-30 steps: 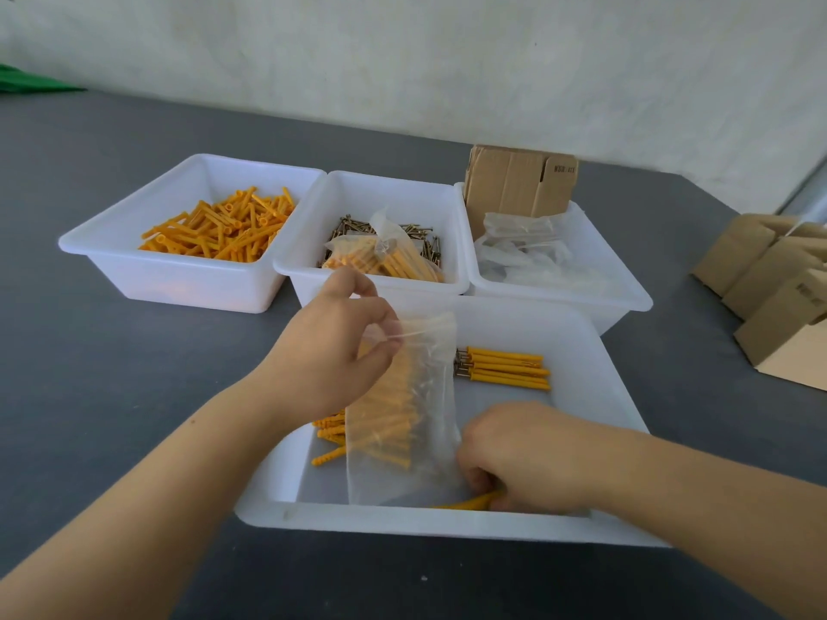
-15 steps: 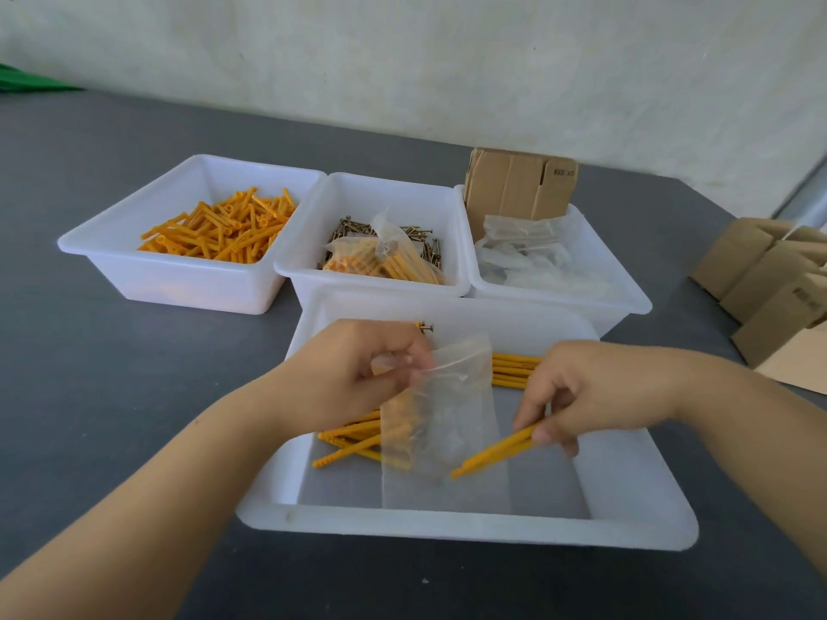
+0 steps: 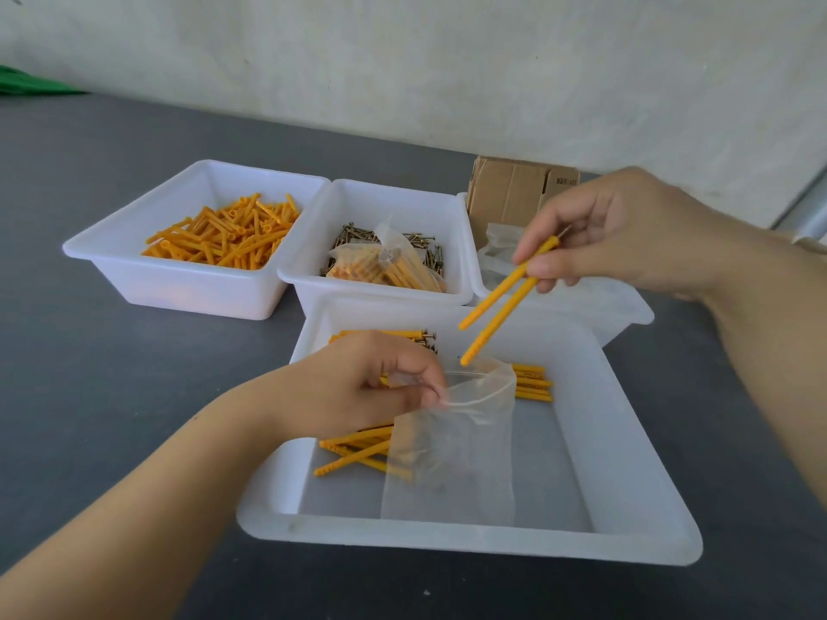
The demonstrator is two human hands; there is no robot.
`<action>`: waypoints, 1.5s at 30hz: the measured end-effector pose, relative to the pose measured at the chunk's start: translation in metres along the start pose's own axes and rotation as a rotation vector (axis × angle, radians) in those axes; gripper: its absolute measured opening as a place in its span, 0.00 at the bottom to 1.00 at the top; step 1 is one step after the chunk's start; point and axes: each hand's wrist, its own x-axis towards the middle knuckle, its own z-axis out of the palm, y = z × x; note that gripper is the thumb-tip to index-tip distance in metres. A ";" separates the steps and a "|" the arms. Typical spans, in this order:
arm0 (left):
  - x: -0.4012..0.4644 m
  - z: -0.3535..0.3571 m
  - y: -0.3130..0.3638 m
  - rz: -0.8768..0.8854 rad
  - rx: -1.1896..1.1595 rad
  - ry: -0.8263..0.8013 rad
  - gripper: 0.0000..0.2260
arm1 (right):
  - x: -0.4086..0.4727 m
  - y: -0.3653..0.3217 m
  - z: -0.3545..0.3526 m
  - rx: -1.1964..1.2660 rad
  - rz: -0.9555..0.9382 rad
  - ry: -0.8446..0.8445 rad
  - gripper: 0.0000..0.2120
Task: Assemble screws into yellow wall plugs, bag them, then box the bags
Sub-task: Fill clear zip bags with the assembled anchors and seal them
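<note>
My left hand (image 3: 358, 387) pinches the top edge of a clear plastic bag (image 3: 452, 445), holding its mouth open over the near white tray (image 3: 470, 536). My right hand (image 3: 613, 230) pinches two yellow wall plugs (image 3: 501, 302) that slant down, the lower tip just above the bag's mouth. More assembled yellow plugs (image 3: 353, 449) lie in the tray beside the bag, others (image 3: 532, 382) behind it.
Three white bins stand behind: loose yellow plugs (image 3: 223, 234) on the left, screws with a filled bag (image 3: 385, 266) in the middle, empty bags (image 3: 501, 248) and flat cardboard (image 3: 514, 190) on the right. The table is dark grey.
My right hand picked two plugs out of the near tray, lifted them up and right, and now points them down at the bag's mouth. My left hand shifted the bag slightly right.
</note>
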 end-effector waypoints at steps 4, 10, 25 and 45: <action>-0.003 -0.007 0.002 0.003 -0.015 -0.012 0.06 | 0.013 -0.007 0.025 -0.149 0.026 -0.136 0.06; -0.010 -0.015 0.001 -0.021 0.009 0.012 0.06 | 0.026 -0.017 0.054 -0.218 0.097 -0.455 0.08; -0.028 -0.012 -0.003 -0.057 -0.085 0.134 0.08 | 0.034 -0.028 0.083 -0.352 0.041 -0.355 0.07; -0.040 -0.030 0.001 -0.051 -0.202 0.084 0.06 | 0.011 0.012 0.099 -0.439 0.348 -0.631 0.02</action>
